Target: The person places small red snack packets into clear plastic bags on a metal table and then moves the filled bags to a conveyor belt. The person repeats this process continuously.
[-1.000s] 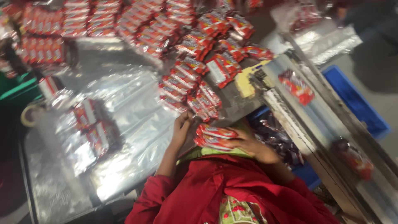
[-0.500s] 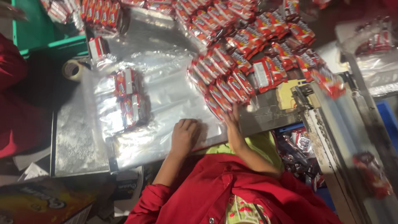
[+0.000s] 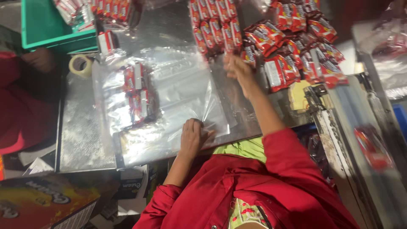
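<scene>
- We see L hand [image 3: 193, 138] flat, fingers spread, pressing clear plastic bag [image 3: 169, 106] on metal bench [image 3: 80, 140].
- R hand [image 3: 238, 70] reaches red snack packets [image 3: 271, 51]; its fingers blurred, grip can't tell.

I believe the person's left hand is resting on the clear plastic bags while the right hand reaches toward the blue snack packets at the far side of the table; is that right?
Not quite: the snack packets are red, not blue, as the head view shows. The rest stands: the left hand rests on the clear plastic bags, and the right hand reaches toward the packets at the far side of the table.
</scene>
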